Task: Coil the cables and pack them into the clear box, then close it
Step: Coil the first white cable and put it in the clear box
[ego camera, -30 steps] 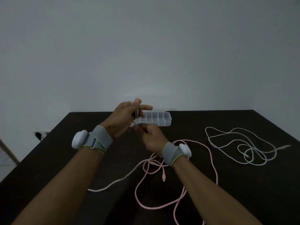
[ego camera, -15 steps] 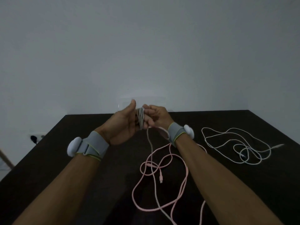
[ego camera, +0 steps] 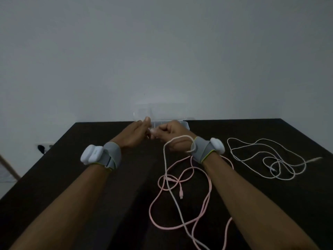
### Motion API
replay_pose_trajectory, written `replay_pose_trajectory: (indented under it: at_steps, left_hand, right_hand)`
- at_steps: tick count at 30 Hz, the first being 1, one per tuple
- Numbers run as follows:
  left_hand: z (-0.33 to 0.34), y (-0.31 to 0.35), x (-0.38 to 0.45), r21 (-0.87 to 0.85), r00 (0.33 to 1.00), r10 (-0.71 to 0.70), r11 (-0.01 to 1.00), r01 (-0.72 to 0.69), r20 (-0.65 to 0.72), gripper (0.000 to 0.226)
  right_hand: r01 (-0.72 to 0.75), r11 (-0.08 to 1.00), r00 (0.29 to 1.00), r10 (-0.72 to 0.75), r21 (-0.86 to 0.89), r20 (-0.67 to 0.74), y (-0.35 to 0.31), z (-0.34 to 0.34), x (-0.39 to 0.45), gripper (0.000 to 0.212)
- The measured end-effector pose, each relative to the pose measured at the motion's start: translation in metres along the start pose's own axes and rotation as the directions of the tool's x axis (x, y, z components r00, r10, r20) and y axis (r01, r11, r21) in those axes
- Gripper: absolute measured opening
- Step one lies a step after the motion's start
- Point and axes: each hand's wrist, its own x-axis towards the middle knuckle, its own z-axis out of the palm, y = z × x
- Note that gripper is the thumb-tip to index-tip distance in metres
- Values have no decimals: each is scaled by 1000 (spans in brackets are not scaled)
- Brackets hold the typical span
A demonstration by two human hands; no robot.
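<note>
My left hand (ego camera: 134, 136) and my right hand (ego camera: 173, 136) meet above the back of the dark table (ego camera: 72, 177), close together. A pale grey cable (ego camera: 166, 170) loops over my right wrist and trails down toward the front edge; my right hand is closed on it, and my left fingers pinch its wound part, which is mostly hidden. The clear box (ego camera: 184, 124) stands just behind my hands, largely covered by them. A pink cable (ego camera: 207, 192) lies loose below my right arm. A white cable (ego camera: 270, 159) lies tangled at the right.
A plain wall rises behind the table. A wall socket with a dark plug (ego camera: 42, 147) sits low at the left, beyond the table edge. Both wrists carry grey bands with white pods.
My hands have lowered and moved slightly apart in front of the box. The grey cable now drapes in a loop over my right wrist. The view tilted slightly.
</note>
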Motion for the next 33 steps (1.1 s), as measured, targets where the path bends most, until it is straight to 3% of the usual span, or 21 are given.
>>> replay_pose_trajectory:
  at_steps: [5,7,9,13,15,17,18,20,22,24,29,30,33]
  left_hand:
    - [-5,8,1,-198,957,-100,967,158,271,54]
    - [-7,14,-3,-476,925,-38,849,230,378,49]
    - [-11,17,-3,-684,895,91,680,264,436,47]
    - [-10,24,-2,-881,901,242,407,242,360,55]
    - [-8,30,1,-941,935,226,265,211,273,58]
    - [-9,34,8,-972,973,166,202,123,158,59]
    - [-10,36,12,-969,989,111,236,71,100,58]
    - [-10,34,18,-896,1000,-18,445,13,5,53]
    - [-5,24,18,-669,994,-77,743,9,-72,49]
    - [-2,9,14,-426,995,-72,904,38,-64,46]
    - [-4,0,0,-165,986,-94,979,116,137,71]
    - [-1,4,-3,-186,981,-94,974,126,169,73]
    - [8,19,-9,-477,958,-71,855,202,278,72]
  right_hand:
    - [68,997,993,-72,-43,-91,0,-23,18,24]
    - [47,999,992,-47,-4,-116,6,-29,21,21]
    - [29,988,984,-1,155,-178,13,-27,24,24]
    - [11,865,969,115,502,-219,24,-4,26,39]
    - [-35,831,952,197,555,-233,32,9,21,31]
    - [-108,868,951,232,484,-203,41,26,12,27]
    - [-135,900,958,225,415,-178,43,35,8,24]
    - [-141,937,969,196,319,-149,40,46,2,20]
    - [-84,977,982,115,197,-152,31,44,2,21]
    - [-7,1000,992,10,26,-126,20,34,1,24]
    - [26,964,999,-37,-266,-38,-6,-10,10,27]
    - [40,959,998,-52,-282,-35,-9,-18,14,25]
    - [58,980,988,-84,-192,-131,-10,-37,23,22]
